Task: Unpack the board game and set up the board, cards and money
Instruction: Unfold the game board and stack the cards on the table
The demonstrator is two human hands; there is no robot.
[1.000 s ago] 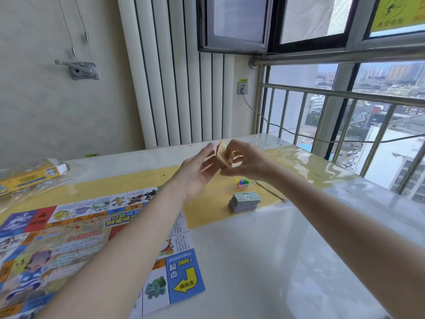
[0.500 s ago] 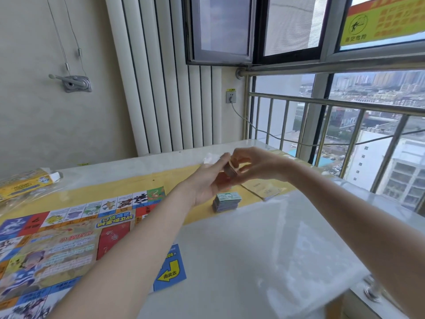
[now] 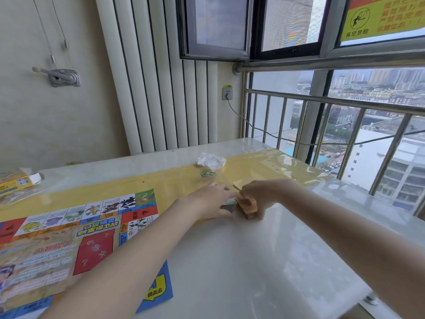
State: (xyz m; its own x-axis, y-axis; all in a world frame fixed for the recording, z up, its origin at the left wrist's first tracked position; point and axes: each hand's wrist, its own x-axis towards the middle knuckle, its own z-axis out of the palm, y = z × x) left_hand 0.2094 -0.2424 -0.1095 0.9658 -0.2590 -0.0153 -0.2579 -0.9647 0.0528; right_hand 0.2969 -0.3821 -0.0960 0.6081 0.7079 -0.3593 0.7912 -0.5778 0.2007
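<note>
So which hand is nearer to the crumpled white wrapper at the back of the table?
Left. The left hand lies just in front of the crumpled white wrapper; the right hand, gripping the orange card stack, is further right.

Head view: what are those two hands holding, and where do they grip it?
The right hand grips an orange card stack by its far side, standing it on the table. The left hand lies beside it; its hold cannot be told.

The board [image 3: 76, 245] lies flat on the left part of the table [image 3: 264, 261]. To its right, both hands meet over a deck of cards [image 3: 248, 207]. Behind them lie small game pieces [image 3: 207, 173], then crumpled wrapping [image 3: 211, 160]. The box [image 3: 16, 183] rests at the far left.
</note>
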